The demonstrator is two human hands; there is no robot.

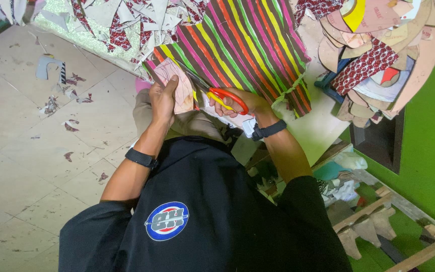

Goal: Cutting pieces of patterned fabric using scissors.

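A striped cloth (247, 45) in brown, pink, green, yellow and orange hangs in front of me. My left hand (163, 100) pinches its lower left edge together with a pinkish paper pattern piece (179, 83). My right hand (237, 103) grips orange-handled scissors (225, 95), whose blades point left toward the pattern's edge under the cloth. Both wrists wear black bands.
A pile of cloth and paper scraps (122, 22) lies on the tiled floor (21, 131) ahead. A stack of cut shoe-shaped pieces (383, 55) sits on a white surface at right. A wooden rack (378, 221) and a green wall stand at lower right.
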